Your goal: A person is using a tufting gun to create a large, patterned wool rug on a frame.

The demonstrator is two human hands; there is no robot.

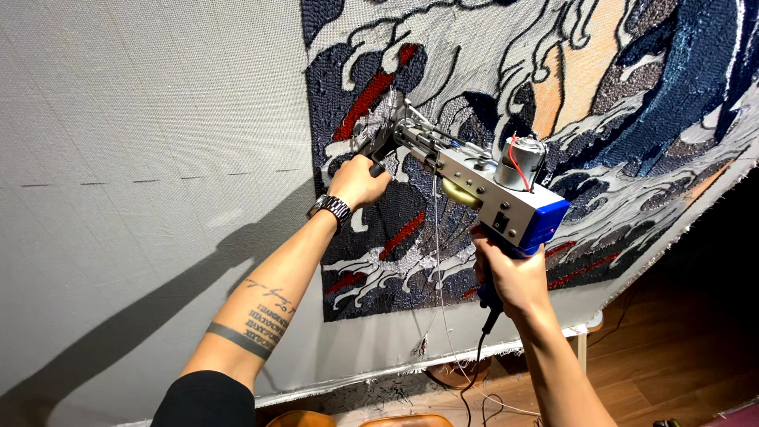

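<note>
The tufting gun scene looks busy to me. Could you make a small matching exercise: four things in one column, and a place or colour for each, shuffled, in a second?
Things:
1. left hand
2. right hand
3. wristwatch
4. power cord

Places or colours:
A. hangs down below the rear grip
B. on the black front handle of the tufting gun
C. silver band on the left wrist
D. wrapped round the blue rear grip

Pairs: 1-B, 2-D, 3-C, 4-A
</note>
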